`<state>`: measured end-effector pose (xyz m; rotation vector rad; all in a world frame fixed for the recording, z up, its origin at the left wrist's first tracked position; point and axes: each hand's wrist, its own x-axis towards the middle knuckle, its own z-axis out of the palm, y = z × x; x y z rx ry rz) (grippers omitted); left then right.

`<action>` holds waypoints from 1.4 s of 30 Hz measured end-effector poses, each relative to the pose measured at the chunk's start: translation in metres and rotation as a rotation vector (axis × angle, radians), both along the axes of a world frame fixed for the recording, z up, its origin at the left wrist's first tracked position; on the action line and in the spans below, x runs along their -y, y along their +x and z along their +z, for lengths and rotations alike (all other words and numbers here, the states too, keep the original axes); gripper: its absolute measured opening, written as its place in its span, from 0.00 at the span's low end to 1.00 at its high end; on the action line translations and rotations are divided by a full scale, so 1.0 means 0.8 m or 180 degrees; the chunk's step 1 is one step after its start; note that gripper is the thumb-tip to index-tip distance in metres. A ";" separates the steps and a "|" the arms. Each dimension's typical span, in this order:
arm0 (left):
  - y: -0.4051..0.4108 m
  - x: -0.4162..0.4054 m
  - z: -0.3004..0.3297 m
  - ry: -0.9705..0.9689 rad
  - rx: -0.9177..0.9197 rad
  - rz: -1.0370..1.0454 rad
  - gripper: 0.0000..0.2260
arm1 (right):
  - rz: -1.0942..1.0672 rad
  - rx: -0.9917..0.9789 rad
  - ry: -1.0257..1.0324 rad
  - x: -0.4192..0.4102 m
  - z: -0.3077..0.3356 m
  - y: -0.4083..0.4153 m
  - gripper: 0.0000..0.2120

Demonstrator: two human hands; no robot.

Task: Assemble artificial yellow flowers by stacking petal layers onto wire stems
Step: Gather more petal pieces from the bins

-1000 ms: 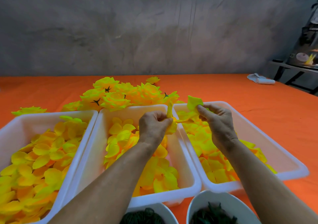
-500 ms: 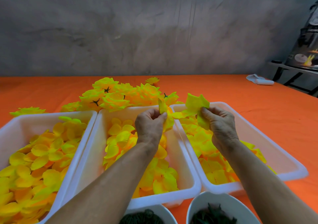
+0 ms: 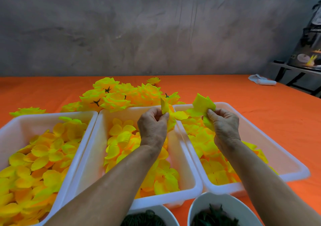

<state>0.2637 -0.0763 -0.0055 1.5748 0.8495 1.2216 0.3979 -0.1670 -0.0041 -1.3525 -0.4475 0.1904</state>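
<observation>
Petal layers, bright yellow shading to orange toward their centres, are seen in the head view. One folded layer (image 3: 203, 104) is pinched between the thumb and curled fingers of the right hand (image 3: 224, 126), above the far end of the right tub (image 3: 284, 158); its upper edge is raised in pointed, thin, matte lobes. A second piece (image 3: 165, 108), narrow and upright, is gripped by the curled fingers and thumb of the left hand (image 3: 152, 126), above the wall shared by the middle tub (image 3: 90, 149) and the right tub. More yellow petal material hangs from it beside the left hand. The two hands are held apart, at about the same height. No wire stem can be made out in either hand.

Loose petal layers are heaped in all three white tubs, which are set side by side and touching; the left tub (image 3: 43, 117) is the fullest. Rounded lobes and small slits at the centre are shown by the layers in the right tub.

Behind the tubs, finished flowers (image 3: 114, 99) are piled on the orange table (image 3: 260, 107), some turned over so that dark star-shaped backs are shown. At the near edge, two white bowls (image 3: 224, 201) holding dark green parts are partly cut off. A white cloth (image 3: 261, 81) is lying at the far right of the table.
</observation>
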 end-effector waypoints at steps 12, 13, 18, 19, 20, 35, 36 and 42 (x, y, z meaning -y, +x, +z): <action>-0.003 -0.011 -0.003 -0.0297 0.0320 0.0074 0.03 | -0.0592 0.0827 -0.1538 0.010 0.003 0.019 0.05; -0.003 -0.011 -0.004 -0.0342 0.0352 0.0030 0.04 | -0.0514 0.0873 -0.1730 0.011 0.004 0.018 0.07; -0.003 -0.009 -0.003 -0.0586 0.0454 -0.0178 0.10 | -0.0023 0.1171 -0.2932 0.011 0.004 0.013 0.09; -0.003 -0.010 -0.003 -0.0647 0.0478 -0.0218 0.12 | 0.0067 0.1228 -0.3041 0.011 0.004 0.011 0.04; -0.002 -0.010 -0.003 -0.0707 0.0495 -0.0252 0.12 | 0.0101 0.1306 -0.3094 0.011 0.003 0.011 0.08; 0.001 -0.004 -0.006 -0.0669 0.0224 -0.0785 0.11 | 0.0892 0.4487 -0.1055 0.002 0.004 -0.031 0.13; 0.001 -0.004 -0.006 -0.0732 0.0207 -0.0872 0.12 | 0.0895 0.4585 -0.1020 0.001 0.004 -0.032 0.10; -0.001 0.000 0.001 -0.1362 0.0517 -0.1327 0.09 | 0.0688 0.4383 -0.0696 0.001 0.008 -0.030 0.04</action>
